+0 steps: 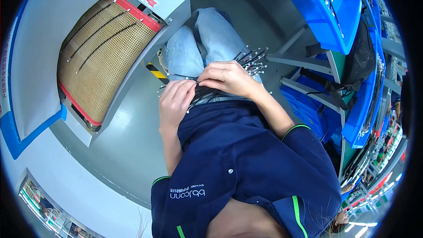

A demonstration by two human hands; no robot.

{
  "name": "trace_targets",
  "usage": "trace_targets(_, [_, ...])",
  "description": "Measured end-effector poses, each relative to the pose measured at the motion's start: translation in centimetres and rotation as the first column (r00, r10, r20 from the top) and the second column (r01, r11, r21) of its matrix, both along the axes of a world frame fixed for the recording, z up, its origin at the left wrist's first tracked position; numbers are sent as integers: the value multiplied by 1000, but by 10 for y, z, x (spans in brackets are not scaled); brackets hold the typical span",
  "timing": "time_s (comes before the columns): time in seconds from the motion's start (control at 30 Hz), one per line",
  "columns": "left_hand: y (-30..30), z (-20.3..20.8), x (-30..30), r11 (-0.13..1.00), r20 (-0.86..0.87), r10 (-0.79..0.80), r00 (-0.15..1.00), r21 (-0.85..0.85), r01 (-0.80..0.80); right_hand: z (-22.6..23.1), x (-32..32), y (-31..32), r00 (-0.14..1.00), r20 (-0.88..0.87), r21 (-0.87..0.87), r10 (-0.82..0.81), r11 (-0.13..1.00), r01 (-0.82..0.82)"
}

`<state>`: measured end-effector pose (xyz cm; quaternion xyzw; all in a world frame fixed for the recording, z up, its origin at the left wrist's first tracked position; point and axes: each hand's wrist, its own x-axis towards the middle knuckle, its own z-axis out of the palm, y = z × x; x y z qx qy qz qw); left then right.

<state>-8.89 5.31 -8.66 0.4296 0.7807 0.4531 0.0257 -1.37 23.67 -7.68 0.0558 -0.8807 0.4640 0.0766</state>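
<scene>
A bundle of thin black cables [203, 93] with small white connectors [255, 64] at the ends lies across my lap. Both hands meet above it, fingertips pinched together on one black cable [178, 76], whose end sticks out past my left fingers. My left hand [175, 101] is closed, thumb against fingers. Close beside it, my right hand [227, 78] is closed too, its fingers bent over the same cable and partly covering it. The exact spot between the fingertips is too small to make out.
At the left, a machine with a tan mesh conveyor belt [103, 61] carries three black cables [99, 34]. Blue bins [326, 17] holding more cables stand on a rack at the right. Below them sits a blue crate [304, 108]. Yellow-black tape [157, 73] marks the grey floor.
</scene>
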Motion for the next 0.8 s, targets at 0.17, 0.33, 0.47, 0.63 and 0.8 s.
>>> trace_targets(0.17, [-2,-1,-1,1000,37,-10,999,-20,11,-1,0,-3,1000,-9,-14,17,1000,-17])
trace_targets(0.33, [-3,0,-2,1000,3,-18,1000,1,18,-1,0,-2,1000,-9,-29,28,999,-29])
trace_targets(0.47, [-7,-5,-3,999,42,40,998,0,-40,-6,1,3,1000,16,-71,-24,997,25])
trace_targets(0.63, [-5,-9,-2,999,-13,33,999,10,-33,-10,2,3,1000,9,-84,3,996,-2])
trace_targets(0.8, [-7,-14,-5,997,-18,-24,1000,66,25,-10,2,3,1000,10,-123,22,992,-20])
